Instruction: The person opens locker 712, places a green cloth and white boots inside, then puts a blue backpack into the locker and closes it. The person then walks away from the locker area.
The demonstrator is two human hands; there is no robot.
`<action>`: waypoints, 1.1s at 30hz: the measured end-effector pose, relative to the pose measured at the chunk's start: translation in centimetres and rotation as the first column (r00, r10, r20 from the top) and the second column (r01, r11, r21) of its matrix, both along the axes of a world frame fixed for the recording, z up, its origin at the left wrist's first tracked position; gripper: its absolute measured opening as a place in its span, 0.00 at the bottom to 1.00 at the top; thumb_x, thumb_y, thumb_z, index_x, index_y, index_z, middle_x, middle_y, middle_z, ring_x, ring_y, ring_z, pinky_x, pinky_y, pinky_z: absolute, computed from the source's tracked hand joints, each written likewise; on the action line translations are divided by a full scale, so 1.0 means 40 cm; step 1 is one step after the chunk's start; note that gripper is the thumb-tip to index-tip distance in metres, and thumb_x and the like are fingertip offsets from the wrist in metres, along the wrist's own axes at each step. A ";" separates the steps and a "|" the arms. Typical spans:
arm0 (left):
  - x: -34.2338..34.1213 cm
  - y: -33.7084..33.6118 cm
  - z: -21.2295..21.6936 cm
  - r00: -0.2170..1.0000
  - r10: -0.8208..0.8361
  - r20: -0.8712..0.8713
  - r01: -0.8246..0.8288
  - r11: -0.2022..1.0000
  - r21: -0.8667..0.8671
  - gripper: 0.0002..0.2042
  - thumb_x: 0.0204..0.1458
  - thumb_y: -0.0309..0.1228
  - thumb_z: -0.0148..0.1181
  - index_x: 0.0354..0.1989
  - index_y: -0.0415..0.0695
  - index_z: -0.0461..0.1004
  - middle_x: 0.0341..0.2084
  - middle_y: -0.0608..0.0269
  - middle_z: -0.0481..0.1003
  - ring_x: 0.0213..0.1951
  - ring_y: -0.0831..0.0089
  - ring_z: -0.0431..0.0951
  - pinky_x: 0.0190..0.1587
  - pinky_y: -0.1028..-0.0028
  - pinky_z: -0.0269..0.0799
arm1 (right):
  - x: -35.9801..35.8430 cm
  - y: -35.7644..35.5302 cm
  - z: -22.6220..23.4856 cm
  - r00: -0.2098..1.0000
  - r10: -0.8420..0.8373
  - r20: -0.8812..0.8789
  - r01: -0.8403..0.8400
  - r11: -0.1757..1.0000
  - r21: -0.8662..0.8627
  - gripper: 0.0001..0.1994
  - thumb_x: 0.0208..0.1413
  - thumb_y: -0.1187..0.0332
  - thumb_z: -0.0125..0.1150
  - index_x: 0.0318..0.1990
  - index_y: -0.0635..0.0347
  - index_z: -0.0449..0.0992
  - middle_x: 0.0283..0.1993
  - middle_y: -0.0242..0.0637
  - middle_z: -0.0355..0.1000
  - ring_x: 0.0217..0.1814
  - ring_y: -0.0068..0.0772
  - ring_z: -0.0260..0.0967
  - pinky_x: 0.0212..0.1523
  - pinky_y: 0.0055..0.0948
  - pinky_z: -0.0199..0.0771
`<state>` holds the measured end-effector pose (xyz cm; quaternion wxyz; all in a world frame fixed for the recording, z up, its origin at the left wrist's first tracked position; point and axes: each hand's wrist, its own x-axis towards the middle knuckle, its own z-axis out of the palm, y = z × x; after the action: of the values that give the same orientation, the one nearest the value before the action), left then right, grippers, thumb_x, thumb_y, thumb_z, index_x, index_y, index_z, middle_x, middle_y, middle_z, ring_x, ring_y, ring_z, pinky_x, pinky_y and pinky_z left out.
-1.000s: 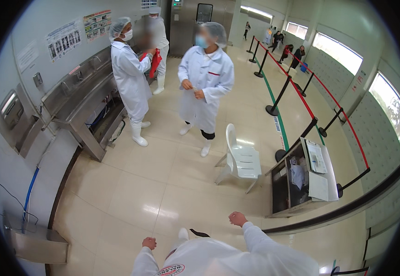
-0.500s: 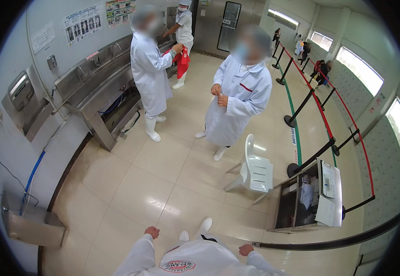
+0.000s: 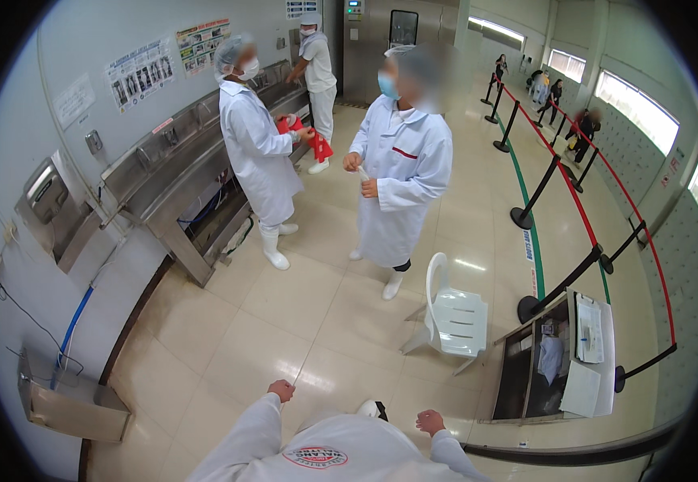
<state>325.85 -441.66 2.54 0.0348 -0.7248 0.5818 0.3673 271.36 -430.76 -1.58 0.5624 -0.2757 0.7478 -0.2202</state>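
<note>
My left hand (image 3: 282, 390) is held out low over the tiled floor, its fingers curled in with nothing seen in them. My right hand (image 3: 429, 422) hangs at the other side of my white coat (image 3: 341, 446), fingers loosely apart and empty. Neither hand touches anything. Nearest to my right hand is a white plastic chair (image 3: 457, 321), a little way ahead. A white boot (image 3: 369, 408) of mine shows between the hands.
Two people in white coats and hairnets stand ahead; one holds a red cloth (image 3: 317, 145). A steel trough sink (image 3: 172, 181) runs along the left wall, where another person stands. At right are a small cabinet (image 3: 518, 377) with clipboards and rope barriers (image 3: 543, 193).
The chair, cabinet and sink sit slightly lower in view. Both my hands have risen a little in the picture. The person ahead has turned toward the left.
</note>
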 end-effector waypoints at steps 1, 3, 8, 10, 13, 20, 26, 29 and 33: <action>-0.041 -0.013 0.024 0.996 0.077 -0.049 -0.079 0.996 -0.029 0.15 0.52 0.43 0.56 0.37 0.45 0.80 0.27 0.64 0.82 0.30 0.70 0.83 0.40 0.70 0.79 | -0.014 -0.014 0.010 0.999 0.038 -0.005 -0.038 0.999 -0.001 0.11 0.54 0.67 0.61 0.40 0.65 0.73 0.29 0.43 0.76 0.26 0.34 0.75 0.23 0.30 0.76; -0.091 -0.025 0.046 0.982 0.119 -0.147 -0.118 0.993 0.014 0.16 0.53 0.44 0.56 0.38 0.45 0.79 0.27 0.64 0.82 0.30 0.70 0.83 0.40 0.70 0.79 | -0.020 -0.048 -0.006 0.991 0.133 0.006 -0.133 0.991 -0.011 0.09 0.56 0.65 0.56 0.37 0.63 0.72 0.27 0.42 0.74 0.25 0.35 0.73 0.23 0.34 0.74; -0.089 -0.082 -0.027 0.980 0.035 -0.195 -0.021 0.997 0.071 0.17 0.54 0.47 0.57 0.39 0.45 0.78 0.29 0.64 0.83 0.31 0.71 0.83 0.40 0.69 0.79 | -0.145 -0.118 -0.225 0.834 0.418 0.360 -0.389 0.908 -0.154 0.09 0.52 0.63 0.48 0.30 0.58 0.70 0.23 0.38 0.63 0.25 0.38 0.62 0.21 0.41 0.61; -0.071 -0.054 -0.052 0.997 -0.017 -0.074 0.031 0.978 0.206 0.17 0.54 0.47 0.57 0.39 0.45 0.79 0.29 0.64 0.83 0.32 0.71 0.83 0.40 0.69 0.78 | -0.132 -0.084 -0.230 0.804 0.269 0.529 -0.280 0.958 -0.062 0.08 0.51 0.63 0.48 0.29 0.57 0.70 0.23 0.38 0.61 0.24 0.38 0.60 0.21 0.41 0.60; -0.093 -0.105 -0.059 0.989 -0.147 0.010 0.140 0.959 0.247 0.17 0.54 0.47 0.56 0.39 0.47 0.80 0.28 0.65 0.83 0.31 0.72 0.83 0.41 0.69 0.78 | -0.213 -0.054 -0.288 0.750 0.652 0.114 -0.641 0.758 -0.121 0.08 0.55 0.65 0.48 0.29 0.58 0.71 0.24 0.38 0.66 0.25 0.38 0.66 0.22 0.39 0.66; -0.056 -0.200 -0.008 0.996 -0.085 0.038 0.069 0.946 0.318 0.12 0.57 0.40 0.52 0.39 0.49 0.80 0.34 0.61 0.81 0.37 0.64 0.81 0.40 0.62 0.78 | -0.161 -0.011 -0.337 0.494 0.803 -0.333 -0.803 0.568 0.181 0.11 0.51 0.55 0.58 0.33 0.50 0.80 0.37 0.32 0.78 0.42 0.38 0.77 0.39 0.40 0.78; 0.006 -0.250 -0.063 0.944 -0.330 -0.020 0.330 0.944 0.011 0.17 0.54 0.44 0.56 0.41 0.44 0.79 0.28 0.63 0.82 0.28 0.73 0.82 0.36 0.71 0.79 | -0.052 -0.114 -0.205 0.053 0.742 -0.668 -0.961 0.219 0.167 0.11 0.60 0.63 0.51 0.33 0.54 0.78 0.34 0.29 0.78 0.32 0.27 0.78 0.27 0.29 0.78; 0.003 -0.275 -0.064 0.962 -0.251 -0.106 0.255 0.966 0.034 0.17 0.54 0.42 0.57 0.43 0.42 0.77 0.29 0.61 0.82 0.27 0.73 0.82 0.32 0.72 0.79 | -0.029 -0.151 -0.172 0.134 0.776 -0.616 -0.932 0.311 0.188 0.07 0.56 0.63 0.56 0.32 0.53 0.79 0.34 0.27 0.76 0.33 0.32 0.76 0.28 0.33 0.77; -0.029 -0.339 -0.063 0.951 -0.194 -0.239 0.209 0.977 0.039 0.16 0.55 0.41 0.57 0.44 0.41 0.76 0.30 0.59 0.82 0.27 0.72 0.82 0.29 0.71 0.78 | -0.095 -0.168 -0.154 0.675 0.586 -0.449 -0.638 0.769 0.046 0.07 0.55 0.64 0.56 0.34 0.55 0.78 0.32 0.28 0.76 0.32 0.31 0.75 0.27 0.33 0.76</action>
<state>324.70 -455.22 0.03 0.0262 -0.6117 0.6408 0.4631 267.54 -437.48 -7.74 0.4037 -0.5840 0.7042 0.0063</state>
